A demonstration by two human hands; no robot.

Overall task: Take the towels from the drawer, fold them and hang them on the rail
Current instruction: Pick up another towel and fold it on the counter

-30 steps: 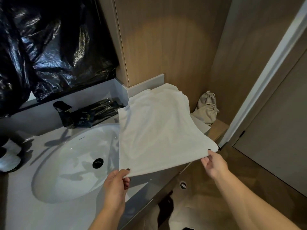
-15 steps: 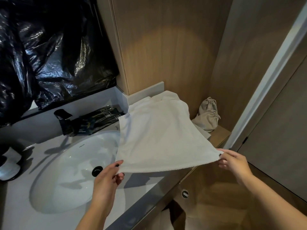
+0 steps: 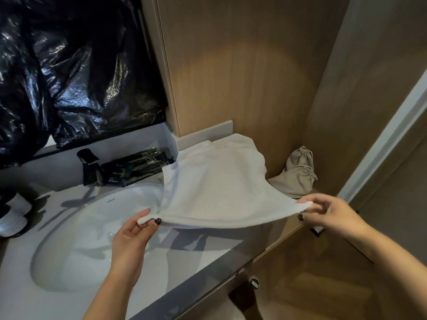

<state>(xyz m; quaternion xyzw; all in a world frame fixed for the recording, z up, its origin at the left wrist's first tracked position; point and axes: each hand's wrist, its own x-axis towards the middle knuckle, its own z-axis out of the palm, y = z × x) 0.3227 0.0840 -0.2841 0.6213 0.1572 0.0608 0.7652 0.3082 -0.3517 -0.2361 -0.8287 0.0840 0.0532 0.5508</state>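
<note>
White towel [image 3: 215,188] stretched between both hands above the tabletop [image 3: 143,262].

Left hand [image 3: 131,236] grip: thumb and fingers pinching the near-left corner, over the sink basin [image 3: 87,239]. Right hand [image 3: 332,218] grip: fingertips pinching the near-right corner, out past the tabletop edge. Near edge taut and lifted; far end of the towel lies bunched on the tabletop against the wood panel [image 3: 242,77]. Black faucet [image 3: 89,165] and black packets [image 3: 138,167] behind the basin. Beige drawstring pouch [image 3: 298,174] in the corner, right of the towel. Black plastic sheet [image 3: 69,65] covers the wall above.
</note>
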